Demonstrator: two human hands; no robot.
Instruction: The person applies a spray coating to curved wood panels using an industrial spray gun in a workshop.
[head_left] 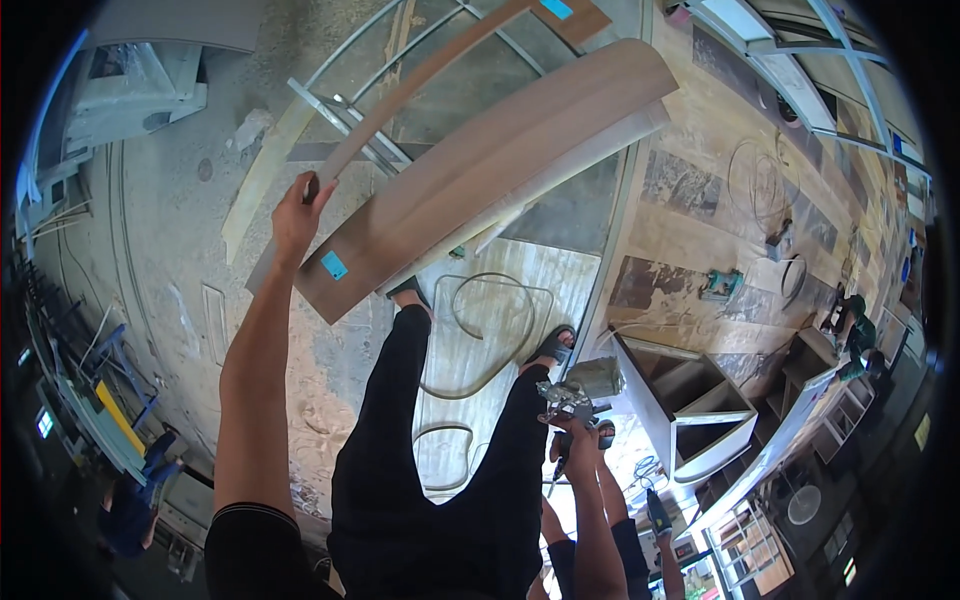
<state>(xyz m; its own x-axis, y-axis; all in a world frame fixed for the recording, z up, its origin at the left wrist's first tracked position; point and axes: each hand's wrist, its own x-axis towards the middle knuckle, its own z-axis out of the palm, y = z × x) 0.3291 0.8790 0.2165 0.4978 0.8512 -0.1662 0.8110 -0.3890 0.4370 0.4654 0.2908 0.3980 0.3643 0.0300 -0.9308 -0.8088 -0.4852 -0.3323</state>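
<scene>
With fingers wrapped round its edge, my left hand [297, 218] grips a long, thin brown wood-look strip [420, 82] that bows away to the far side. Beside it lies a wide brown wood-look panel [490, 145], slanting across a metal frame [365, 135], with a blue sticker [334, 265] at its near end. Low on the right, my right hand [574, 438] is closed on a silver tool [568, 400] with a dark handle and a grey cup-like part, resembling a spray gun. Its exact kind is hard to make out.
Curled edging strips [497, 370] lie on a pale sheet between my feet. A white open cabinet [690, 405] stands at right. Close by on the right, another person's hand [665, 542] holds a power tool [657, 512]. A green tool [720, 285] lies on the floor.
</scene>
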